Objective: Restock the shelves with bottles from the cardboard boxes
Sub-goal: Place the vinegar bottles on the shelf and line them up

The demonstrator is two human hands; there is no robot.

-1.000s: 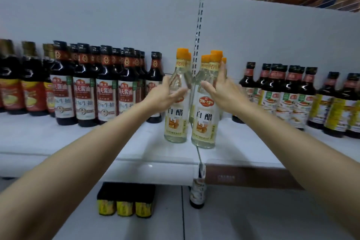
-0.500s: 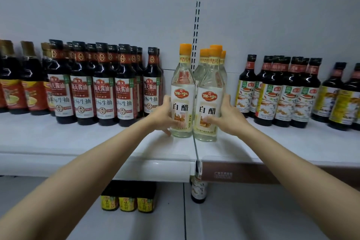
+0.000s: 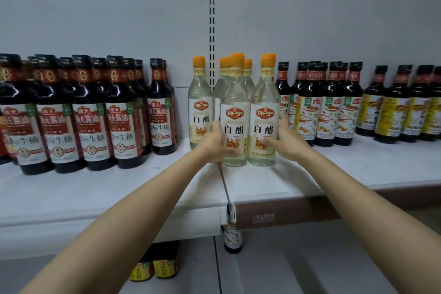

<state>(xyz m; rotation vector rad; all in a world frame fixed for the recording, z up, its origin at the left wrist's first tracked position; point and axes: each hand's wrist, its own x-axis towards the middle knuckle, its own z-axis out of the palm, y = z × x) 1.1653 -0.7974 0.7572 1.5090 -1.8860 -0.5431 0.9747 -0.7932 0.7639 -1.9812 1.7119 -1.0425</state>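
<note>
Clear vinegar bottles with orange caps: left hand [image 3: 214,144] grips one [image 3: 235,126], right hand [image 3: 287,141] grips its neighbour [image 3: 263,124], both standing on the white shelf [image 3: 358,169]. More clear ones behind, so placing looks partly done; cardboard boxes not in view. Dark soy bottles [image 3: 90,122] near left, dark labelled bottles [image 3: 327,112] crowd just right, tight gap.

My head camera is sitting at about shelf height, facing straight ahead toward 12 o'clock and tilting slightly down. It is hanging an arm's reach from the white shelf [image 3: 100,188], with the shelf's back panel [image 3: 107,31] filling the upper view. No second view is sharing this scene.
</note>
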